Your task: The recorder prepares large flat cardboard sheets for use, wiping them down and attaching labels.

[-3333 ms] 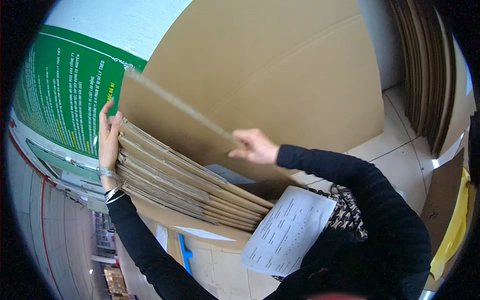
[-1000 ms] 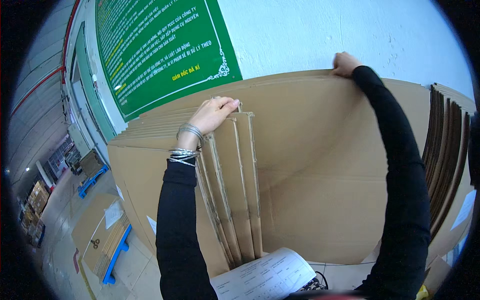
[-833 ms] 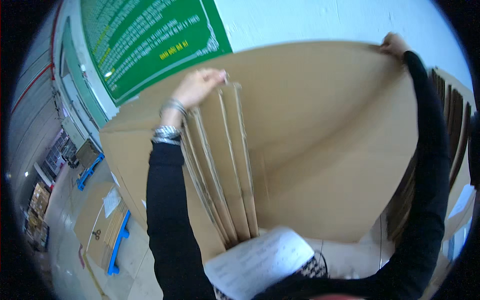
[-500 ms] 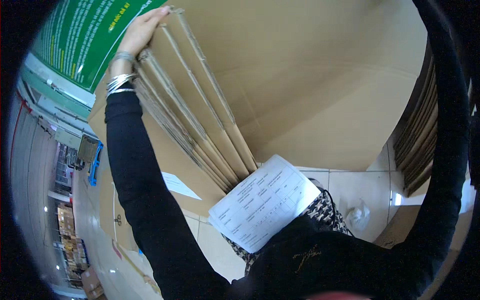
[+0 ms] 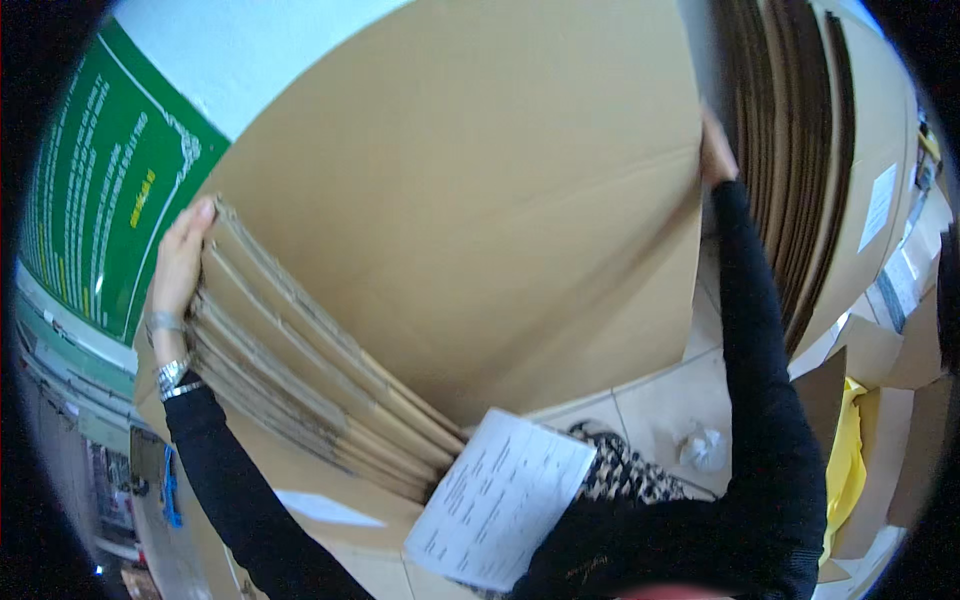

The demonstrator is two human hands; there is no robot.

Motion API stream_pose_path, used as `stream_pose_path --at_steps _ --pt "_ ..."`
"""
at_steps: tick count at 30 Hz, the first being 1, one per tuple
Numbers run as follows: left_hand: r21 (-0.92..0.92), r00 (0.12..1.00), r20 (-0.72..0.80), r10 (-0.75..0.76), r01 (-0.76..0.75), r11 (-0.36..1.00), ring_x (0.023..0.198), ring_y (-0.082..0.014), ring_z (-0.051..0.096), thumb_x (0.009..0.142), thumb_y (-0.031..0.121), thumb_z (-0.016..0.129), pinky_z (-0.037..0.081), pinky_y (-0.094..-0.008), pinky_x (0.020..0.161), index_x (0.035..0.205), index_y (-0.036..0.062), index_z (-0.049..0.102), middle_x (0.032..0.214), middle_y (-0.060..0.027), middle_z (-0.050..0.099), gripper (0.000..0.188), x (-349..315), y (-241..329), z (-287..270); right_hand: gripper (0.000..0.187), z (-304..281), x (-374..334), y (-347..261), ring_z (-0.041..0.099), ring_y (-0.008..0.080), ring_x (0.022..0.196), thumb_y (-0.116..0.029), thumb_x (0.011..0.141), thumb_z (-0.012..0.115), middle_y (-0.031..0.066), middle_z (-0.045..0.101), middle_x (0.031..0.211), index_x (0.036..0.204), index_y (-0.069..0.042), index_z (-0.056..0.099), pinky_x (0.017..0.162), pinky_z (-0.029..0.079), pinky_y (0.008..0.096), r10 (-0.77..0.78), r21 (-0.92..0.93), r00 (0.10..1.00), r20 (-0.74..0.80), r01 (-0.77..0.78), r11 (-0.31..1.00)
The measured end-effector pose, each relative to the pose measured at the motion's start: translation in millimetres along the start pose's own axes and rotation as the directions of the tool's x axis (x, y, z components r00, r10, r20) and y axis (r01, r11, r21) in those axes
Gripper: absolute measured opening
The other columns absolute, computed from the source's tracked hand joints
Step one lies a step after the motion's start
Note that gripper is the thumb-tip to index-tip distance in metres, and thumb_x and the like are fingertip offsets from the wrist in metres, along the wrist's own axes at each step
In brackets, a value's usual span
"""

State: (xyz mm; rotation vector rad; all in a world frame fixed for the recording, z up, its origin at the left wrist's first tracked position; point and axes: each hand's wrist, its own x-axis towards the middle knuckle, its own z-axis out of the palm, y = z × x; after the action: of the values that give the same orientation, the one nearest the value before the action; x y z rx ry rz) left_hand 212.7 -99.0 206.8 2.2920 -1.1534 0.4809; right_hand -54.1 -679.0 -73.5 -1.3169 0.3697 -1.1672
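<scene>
Leaning over a stack of flattened cardboard sheets (image 5: 300,370), we see our left hand (image 5: 180,265) laid against its left edge, fingers stretched out straight and pressed along the corrugated ends, thumb behind; the hand is flat rather than curled, steadying the stack more than gripping it. Bracelets (image 5: 172,372) ring that wrist above a black sleeve. Our right hand (image 5: 715,150) is up at the far right, on the right edge of one large cardboard sheet (image 5: 480,210) that stands tilted apart from the stack and fills the middle of the view; we cannot tell how far the fingers close, since the sheet's edge hides them. The stack leans to the left of this big sheet, its lower ends meeting near the bottom centre. A printed paper sheet (image 5: 500,500) lies close to us, just below the stack. On the left wall hangs a green sign (image 5: 100,200). To the right, more cardboard sheets (image 5: 790,170) stand on edge, and a crumpled plastic wrapper (image 5: 705,450) lies on the tiled floor (image 5: 640,410).
</scene>
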Motion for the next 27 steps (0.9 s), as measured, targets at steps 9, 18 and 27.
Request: stream_pose_path --at_steps 9,18,27 --pt "0.101 0.998 -0.052 0.020 -0.014 0.995 0.100 -0.0229 0.059 0.093 0.032 0.049 0.042 -0.0277 0.090 0.110 -0.0010 0.061 0.104 -0.0125 0.063 0.039 -1 16 12 0.065 30 -3 -30 0.052 0.0152 0.108 -0.048 0.090 0.049 0.0111 0.056 0.118 0.131 0.002 0.043 0.094 0.039 0.0288 -0.071 -0.062 0.995 0.069 0.075 0.995" --pt "0.659 0.921 -0.179 0.346 -0.149 0.737 0.129 -0.0368 0.030 0.088 0.047 0.051 0.023 -0.0440 0.108 0.119 0.0186 0.061 0.142 -0.0186 0.032 0.043 -22 8 1 0.072 45 18 -1 0.054 0.0261 0.107 -0.054 0.084 0.055 0.0200 0.057 0.117 0.123 0.007 0.048 0.092 0.041 0.0382 -0.167 -0.430 0.966 -0.195 0.069 0.900" --pt "-0.349 0.614 -0.599 -0.514 0.378 0.858 0.092 -0.0185 0.058 0.081 0.015 0.069 0.046 -0.0302 0.084 0.102 -0.0007 0.063 0.099 -0.0107 0.063 0.027 -363 48 154 0.029 109 -260 28 0.056 0.0143 0.089 -0.019 0.082 0.069 0.0060 0.065 0.101 0.106 -0.005 0.064 0.074 0.046 0.0282 -0.062 -0.273 0.853 0.518 0.234 0.933"
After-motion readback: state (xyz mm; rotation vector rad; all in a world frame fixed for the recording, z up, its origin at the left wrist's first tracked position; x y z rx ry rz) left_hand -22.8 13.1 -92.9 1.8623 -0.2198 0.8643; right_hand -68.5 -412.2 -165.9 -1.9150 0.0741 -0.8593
